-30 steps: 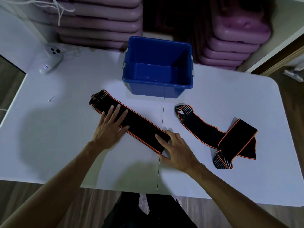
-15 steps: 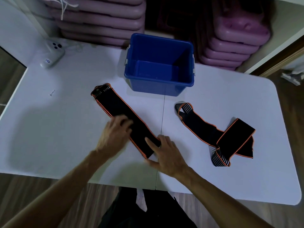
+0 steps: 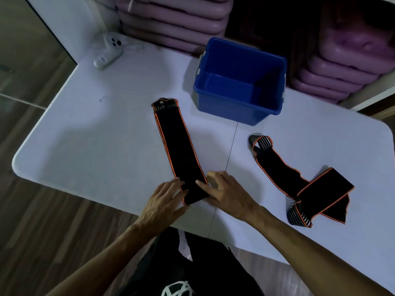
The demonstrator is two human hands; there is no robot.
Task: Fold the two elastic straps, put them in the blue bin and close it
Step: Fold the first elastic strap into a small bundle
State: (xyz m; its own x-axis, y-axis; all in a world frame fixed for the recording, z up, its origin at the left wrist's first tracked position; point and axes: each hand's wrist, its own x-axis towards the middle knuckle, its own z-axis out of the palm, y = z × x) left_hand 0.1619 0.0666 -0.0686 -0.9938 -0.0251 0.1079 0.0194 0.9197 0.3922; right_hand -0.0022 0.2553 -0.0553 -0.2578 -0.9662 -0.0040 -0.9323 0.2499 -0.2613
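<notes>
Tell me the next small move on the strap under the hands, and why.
Probably fold the near end of the straight strap toward its far end: it lies flat and outstretched, with the left hand and right hand on that end.

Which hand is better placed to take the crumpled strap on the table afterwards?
Right hand: the crumpled black elastic strap with orange edges lies on its side of the white table; the left hand would likely reach across.
</notes>
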